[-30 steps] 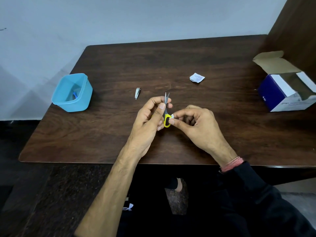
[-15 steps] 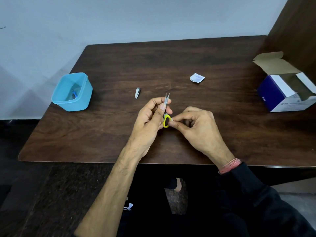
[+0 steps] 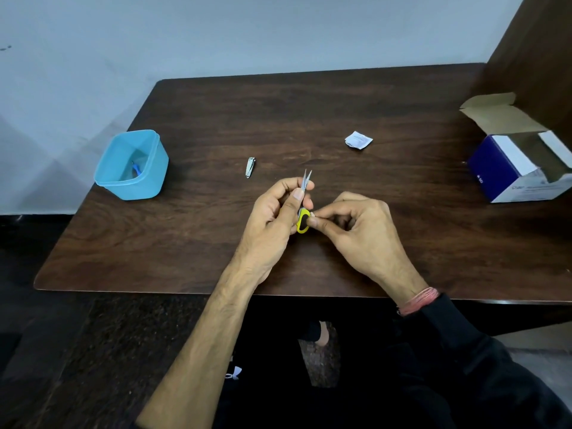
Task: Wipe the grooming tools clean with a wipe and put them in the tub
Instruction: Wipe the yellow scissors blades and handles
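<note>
Two hands share the scissors (image 3: pixel 305 201) above the table's (image 3: pixel 402 236) near middle: our left hand (image 3: pixel 275 216) grips the blades, our right hand (image 3: pixel 356 226) pinches a wipe (image 3: pixel 313 214) against the yellow handle. We should rub every handle face, keeping fingers off the tips. The scissors are small, steel-bladed, points far.

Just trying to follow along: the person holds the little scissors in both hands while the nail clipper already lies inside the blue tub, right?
Not quite. The head view shows the nail clipper lying on the table, right of the blue tub, not inside it. Both hands, left and right, do hold the little scissors.
</note>
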The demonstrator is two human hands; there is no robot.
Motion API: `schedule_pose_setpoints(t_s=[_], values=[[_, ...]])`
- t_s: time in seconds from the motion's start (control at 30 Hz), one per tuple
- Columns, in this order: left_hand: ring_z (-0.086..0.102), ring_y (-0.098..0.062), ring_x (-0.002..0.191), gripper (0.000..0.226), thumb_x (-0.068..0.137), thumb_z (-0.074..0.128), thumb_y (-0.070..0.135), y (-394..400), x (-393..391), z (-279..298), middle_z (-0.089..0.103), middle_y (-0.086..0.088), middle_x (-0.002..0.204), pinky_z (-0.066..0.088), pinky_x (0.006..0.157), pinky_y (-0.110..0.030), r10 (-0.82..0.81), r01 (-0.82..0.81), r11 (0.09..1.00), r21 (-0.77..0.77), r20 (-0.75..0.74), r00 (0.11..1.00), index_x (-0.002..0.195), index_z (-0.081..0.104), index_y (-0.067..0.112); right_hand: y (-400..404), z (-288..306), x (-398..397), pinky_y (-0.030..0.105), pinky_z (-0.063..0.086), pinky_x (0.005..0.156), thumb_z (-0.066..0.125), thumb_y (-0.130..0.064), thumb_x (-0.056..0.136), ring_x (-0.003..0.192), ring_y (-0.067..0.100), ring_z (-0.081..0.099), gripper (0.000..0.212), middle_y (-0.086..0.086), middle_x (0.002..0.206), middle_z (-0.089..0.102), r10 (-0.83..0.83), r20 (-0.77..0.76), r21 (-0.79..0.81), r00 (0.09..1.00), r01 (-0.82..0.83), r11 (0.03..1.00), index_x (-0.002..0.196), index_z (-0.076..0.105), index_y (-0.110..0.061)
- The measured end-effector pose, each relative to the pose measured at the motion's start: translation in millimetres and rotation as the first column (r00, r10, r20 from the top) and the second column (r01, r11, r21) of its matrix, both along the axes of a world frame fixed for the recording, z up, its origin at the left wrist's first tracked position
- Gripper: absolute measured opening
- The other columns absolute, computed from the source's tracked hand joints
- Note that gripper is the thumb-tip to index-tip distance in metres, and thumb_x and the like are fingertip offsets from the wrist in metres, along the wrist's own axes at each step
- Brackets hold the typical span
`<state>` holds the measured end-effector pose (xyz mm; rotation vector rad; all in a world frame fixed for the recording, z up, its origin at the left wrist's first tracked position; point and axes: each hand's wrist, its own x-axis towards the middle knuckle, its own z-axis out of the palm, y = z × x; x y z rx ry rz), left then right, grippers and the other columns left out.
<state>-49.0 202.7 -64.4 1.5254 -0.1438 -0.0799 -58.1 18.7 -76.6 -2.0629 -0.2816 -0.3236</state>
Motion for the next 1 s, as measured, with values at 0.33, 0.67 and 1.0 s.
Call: schedule_pose_setpoints(t_s=[0.33, 0.67, 1.0], values=[[0.036, -0.004, 0.059, 0.022, 0.121, 0.046, 0.015, -0.6, 3.3, -0.5, 0.062, 0.006, 0.090, 0.033, 0.055, -0.018, 0.012, -0.014, 0.998, -0.067, -0.027, 1.000, 0.128, 0.065, 0.007, 2.0, -0.1, -2.0, 0.019, 0.041, 0.062, 0.093, -0.025, 0.088, 0.063, 0.015, 0.058, 0.007, -0.016, 0.075, 0.067, -0.027, 0.047, 0.004, 0.999, 0.027, 1.000, 0.092, 0.090, -0.028], [0.036, -0.005, 0.063, 0.022, 0.120, 0.047, 0.014, 2.9, 5.9, 0.4, 0.071, 0.006, 0.092, 0.036, 0.056, -0.017, 0.047, -0.073, 0.973, -0.220, -0.121, 0.992, 0.126, 0.067, 0.009, 6.6, -1.9, -10.3, 0.036, 0.055, 0.064, 0.095, -0.032, 0.085, 0.065, 0.011, 0.062, 0.010, -0.014, 0.083, 0.069, -0.053, 0.152, -0.087, 0.987, 0.066, 0.994, 0.088, 0.087, -0.027], [0.069, -0.007, 0.080, 0.020, 0.118, 0.053, 0.014, -6.3, 1.3, -0.9, 0.083, -0.003, 0.104, 0.058, 0.073, -0.023, 0.127, -0.132, 0.981, -0.145, -0.041, 0.991, 0.119, 0.072, 0.009, 6.3, -3.5, -12.1, 0.041, 0.058, 0.065, 0.090, -0.027, 0.091, 0.070, 0.009, 0.063, 0.006, -0.013, 0.095, 0.072, -0.071, 0.240, -0.127, 0.968, 0.103, 0.987, 0.096, 0.087, -0.025]])
